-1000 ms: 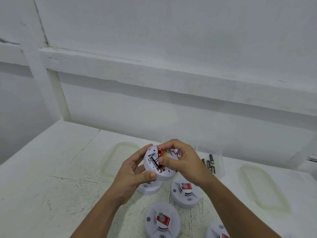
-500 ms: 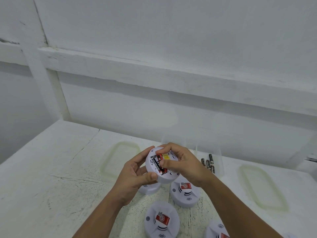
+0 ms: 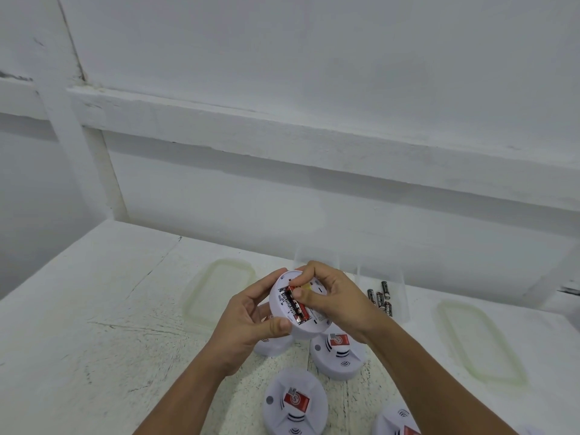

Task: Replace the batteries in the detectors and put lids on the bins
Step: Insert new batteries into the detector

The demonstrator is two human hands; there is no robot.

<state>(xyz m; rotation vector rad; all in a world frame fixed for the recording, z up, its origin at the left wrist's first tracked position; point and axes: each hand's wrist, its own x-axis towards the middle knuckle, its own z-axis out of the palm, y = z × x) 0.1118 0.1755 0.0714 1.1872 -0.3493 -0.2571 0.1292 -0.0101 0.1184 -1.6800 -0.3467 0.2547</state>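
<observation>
now holding one detector (image 3: 309, 324) off the table (image 3: 94, 324), back side up, in the left hand (image 3: 248, 321) — thumb on the near rim, fingers curled round the far edge. shows an open slot in the back with two red-and-black batteries (image 3: 296, 307) lying side by side in it.

since a second ago, has shifted the right hand (image 3: 339, 296): thumb no longer laid across the middle of the slot, but drawn toward its far end, with the fingers (image 3: 309, 271) bent over in a narrow pinch on the tip of one battery. cannot tell whether pressing it home or prying it out. otherwise much the same: same grip on the left, same height above the table.

means, as a guess, still mid-swap on this one unit — no cover seen on the slot yet.

leaves the other detectors (image 3: 295, 400), four of them, face up on the table just below the hands. keeps the spare batteries (image 3: 381, 298) in a clear bin (image 3: 398, 296) just right of the right wrist. hints at a second clear bin behind the hands, too faint to be sure. leaves both lids flat on the table, on neither bin: the left lid (image 3: 219, 287) near the left hand, the right lid (image 3: 480, 343) well off to the right. so, most of the task likely ahead.
</observation>
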